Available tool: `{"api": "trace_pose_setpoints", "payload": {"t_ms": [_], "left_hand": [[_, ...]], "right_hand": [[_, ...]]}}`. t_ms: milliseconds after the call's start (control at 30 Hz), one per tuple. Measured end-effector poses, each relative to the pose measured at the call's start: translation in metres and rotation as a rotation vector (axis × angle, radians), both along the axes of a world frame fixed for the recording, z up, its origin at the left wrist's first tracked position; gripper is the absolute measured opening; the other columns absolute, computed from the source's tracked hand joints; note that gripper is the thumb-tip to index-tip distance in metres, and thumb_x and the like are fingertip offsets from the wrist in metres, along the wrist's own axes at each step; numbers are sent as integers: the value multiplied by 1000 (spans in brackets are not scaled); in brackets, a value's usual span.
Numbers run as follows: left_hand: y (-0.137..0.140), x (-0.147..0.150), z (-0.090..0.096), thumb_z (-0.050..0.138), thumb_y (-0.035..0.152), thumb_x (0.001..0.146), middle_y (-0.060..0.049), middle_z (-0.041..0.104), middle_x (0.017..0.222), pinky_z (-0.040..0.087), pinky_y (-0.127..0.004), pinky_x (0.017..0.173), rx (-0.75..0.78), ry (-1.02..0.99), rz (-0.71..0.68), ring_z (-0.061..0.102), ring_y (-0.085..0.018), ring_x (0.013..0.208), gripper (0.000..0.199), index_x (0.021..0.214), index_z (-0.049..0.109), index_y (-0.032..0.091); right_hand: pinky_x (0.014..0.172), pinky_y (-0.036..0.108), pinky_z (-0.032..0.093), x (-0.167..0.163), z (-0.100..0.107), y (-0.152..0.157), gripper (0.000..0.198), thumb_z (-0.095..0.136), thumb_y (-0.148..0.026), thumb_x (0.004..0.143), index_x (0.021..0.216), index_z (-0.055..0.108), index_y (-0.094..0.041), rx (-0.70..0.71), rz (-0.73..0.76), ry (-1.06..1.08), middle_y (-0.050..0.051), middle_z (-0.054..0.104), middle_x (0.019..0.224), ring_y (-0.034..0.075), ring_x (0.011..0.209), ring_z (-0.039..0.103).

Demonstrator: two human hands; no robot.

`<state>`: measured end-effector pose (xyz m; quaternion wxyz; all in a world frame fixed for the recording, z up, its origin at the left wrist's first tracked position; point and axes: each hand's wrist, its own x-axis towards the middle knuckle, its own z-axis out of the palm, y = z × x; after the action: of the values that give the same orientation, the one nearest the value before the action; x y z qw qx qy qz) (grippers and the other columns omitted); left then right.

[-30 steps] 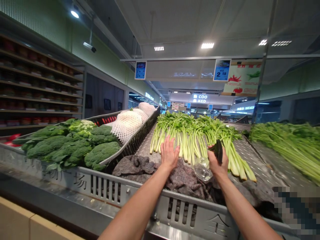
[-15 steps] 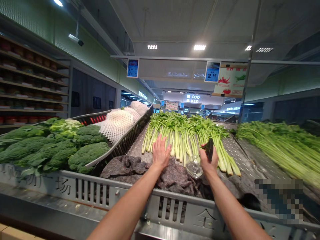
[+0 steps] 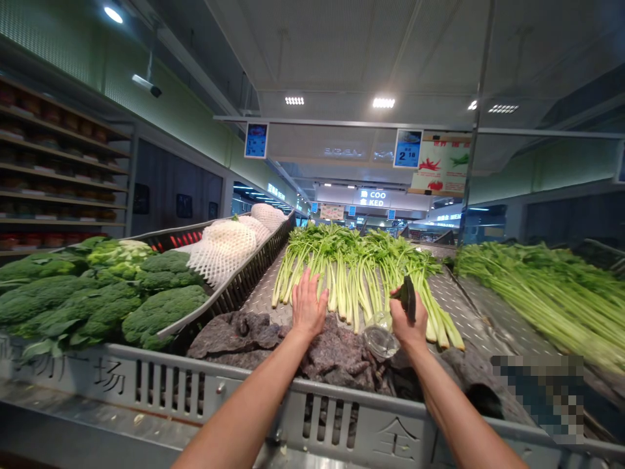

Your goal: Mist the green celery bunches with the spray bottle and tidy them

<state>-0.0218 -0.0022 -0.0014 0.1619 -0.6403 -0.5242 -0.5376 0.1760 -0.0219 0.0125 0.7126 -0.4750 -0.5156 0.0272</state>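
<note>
My left hand [image 3: 308, 309] is stretched out with its fingers apart, palm down, at the cut ends of the celery [image 3: 342, 286]; whether it touches the stalks I cannot tell. A spray bottle [image 3: 381, 340] with a black trigger head and a clear body is gripped in my right hand [image 3: 410, 331]. The bottle is tilted, its base towards me, over the front of the celery bed. The celery lies in a row on a patterned metal slope, leaves at the back. Crumpled dark grey cloth [image 3: 336, 355] lies below both hands.
Broccoli [image 3: 73, 303] fills the left side, beside a black crate [image 3: 234, 286] and produce in white foam nets [image 3: 224, 244]. A grey slotted barrier [image 3: 254, 378] runs along the front. The mirror [image 3: 527, 286] at right reflects celery. Price signs [image 3: 409, 148] hang overhead.
The whole view has shifted slightly left and down. Both hands keep nearly the same places over the celery, and the spray bottle stays in my right hand.
</note>
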Motion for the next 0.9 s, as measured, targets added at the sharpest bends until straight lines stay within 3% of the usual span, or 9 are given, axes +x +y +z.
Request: {"api": "trace_pose_setpoints", "payload": {"t_ms": [400, 667, 900], "left_hand": [[-2, -1, 1, 30, 32, 83, -12, 32, 135, 23, -46, 100, 11, 18, 16, 28, -23, 124, 42, 120, 40, 15], [-3, -1, 1, 28, 34, 83, -11, 29, 136, 20, -47, 101, -20, -1, -16, 25, -22, 126, 43, 122, 38, 16], [-1, 0, 1, 29, 33, 83, -12, 31, 135, 23, -47, 100, -10, 23, 1, 27, -23, 125, 43, 121, 40, 16]], "right_hand": [[73, 31, 39, 24, -6, 6, 31, 49, -32, 61, 88, 55, -18, 104, -128, 56, 5, 60, 88, 19, 77, 54], [71, 31, 39, 29, -7, 5, 34, 50, -35, 60, 87, 56, -17, 80, -125, 10, 5, 60, 83, 20, 73, 54], [69, 31, 38, 50, -7, 4, 34, 50, -36, 60, 88, 57, -18, 51, -217, 16, 4, 59, 81, 20, 72, 53]]}}
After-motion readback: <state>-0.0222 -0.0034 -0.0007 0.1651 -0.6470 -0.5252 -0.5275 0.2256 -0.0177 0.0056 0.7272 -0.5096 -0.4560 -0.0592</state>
